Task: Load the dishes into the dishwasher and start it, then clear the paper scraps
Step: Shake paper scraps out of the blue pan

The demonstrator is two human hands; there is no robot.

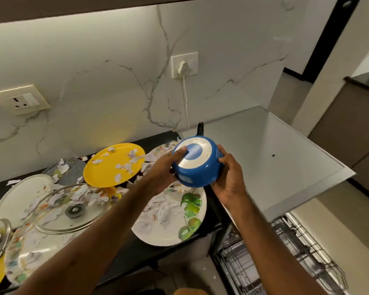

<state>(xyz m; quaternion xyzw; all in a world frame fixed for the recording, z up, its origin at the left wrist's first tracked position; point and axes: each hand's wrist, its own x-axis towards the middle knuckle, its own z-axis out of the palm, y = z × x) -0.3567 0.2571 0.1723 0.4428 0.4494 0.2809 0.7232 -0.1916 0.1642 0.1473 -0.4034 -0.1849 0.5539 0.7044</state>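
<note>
Our left grip [164,169] and right grip [228,177] together clasp one upturned blue saucepan [198,173] above one leaf-print plate [191,206]. One yellow plate [107,171], one glass lid [58,218] and many paper scraps [164,211] crowd the black counter [136,252], beside the dishwasher rack [264,262], under a marble wall [94,60].

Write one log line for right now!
left hand + right hand: hold blue pot, bottom up | leaf plate with scraps: on counter | dishwasher rack: out

Blue pot [197,173], silver ringed base, in left hand [164,173]. Yellow plate [107,173] left of it; white plate [170,237], green leaf print, below. Black worktop [141,256].
</note>
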